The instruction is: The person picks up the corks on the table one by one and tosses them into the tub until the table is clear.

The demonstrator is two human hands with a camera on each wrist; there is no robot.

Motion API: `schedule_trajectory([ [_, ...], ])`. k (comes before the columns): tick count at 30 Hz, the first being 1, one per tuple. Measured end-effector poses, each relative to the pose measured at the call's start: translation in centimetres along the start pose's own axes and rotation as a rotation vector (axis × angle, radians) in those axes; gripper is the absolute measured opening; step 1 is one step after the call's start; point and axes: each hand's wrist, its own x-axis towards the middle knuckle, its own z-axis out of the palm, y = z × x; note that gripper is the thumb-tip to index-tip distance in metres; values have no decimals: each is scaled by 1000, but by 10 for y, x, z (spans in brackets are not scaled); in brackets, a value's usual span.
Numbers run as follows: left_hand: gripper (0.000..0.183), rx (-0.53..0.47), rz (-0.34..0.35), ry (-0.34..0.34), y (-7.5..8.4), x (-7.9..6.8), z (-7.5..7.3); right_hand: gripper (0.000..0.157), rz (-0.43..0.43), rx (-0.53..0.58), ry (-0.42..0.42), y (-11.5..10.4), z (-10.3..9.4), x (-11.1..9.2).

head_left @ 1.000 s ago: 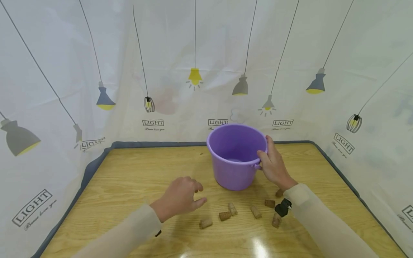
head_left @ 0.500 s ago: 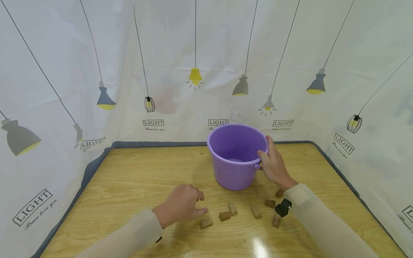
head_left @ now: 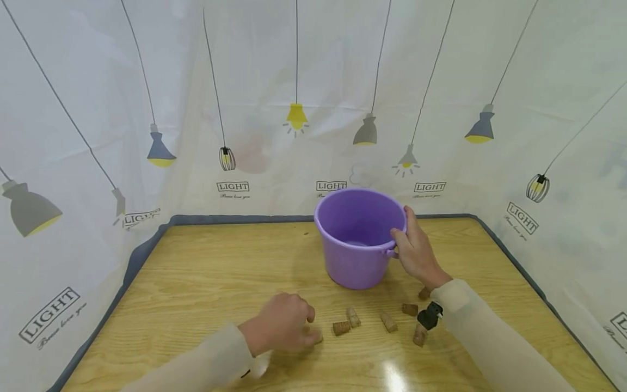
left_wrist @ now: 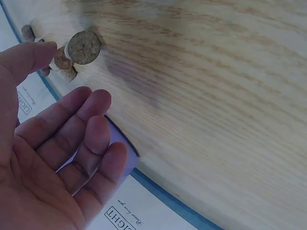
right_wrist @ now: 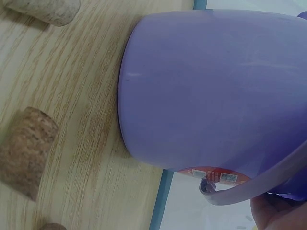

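My right hand grips the right rim of a purple bucket, its thumb over the edge. The bucket stands upright on the table, and its inside shows no contents. In the right wrist view the bucket's handle hangs along the side. My left hand is low over the table, at the leftmost cork, which it mostly hides in the head view. From the left wrist, that cork lies just beyond the thumb tip; the fingers are loosely bent apart from it, holding nothing.
Several more corks lie between the hands, among them a brown cork, a pale cork and a dark cork. Another cork is partly behind the right wrist's black camera. A lamp-printed cloth surrounds the wooden table.
My left hand has come down and slightly right, from above the table to the leftmost cork, now mostly covering it. The right hand and bucket have stayed put.
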Motion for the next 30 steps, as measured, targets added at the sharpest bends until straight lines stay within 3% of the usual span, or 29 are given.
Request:
schedule_trajectory([
  [5,51,7,-4,-19,2,-1,6,66,1,11,-8,1,0,1],
  [13,41,-2,1,-45,1,-2,16,67,8,9,-8,1,0,1],
  [17,45,-23,2,-54,1,-1,20,67,6,12,-9,1,0,0],
  [30,47,-82,-8,-78,2,-2,20,67,-7,6,-1,1,1,0],
])
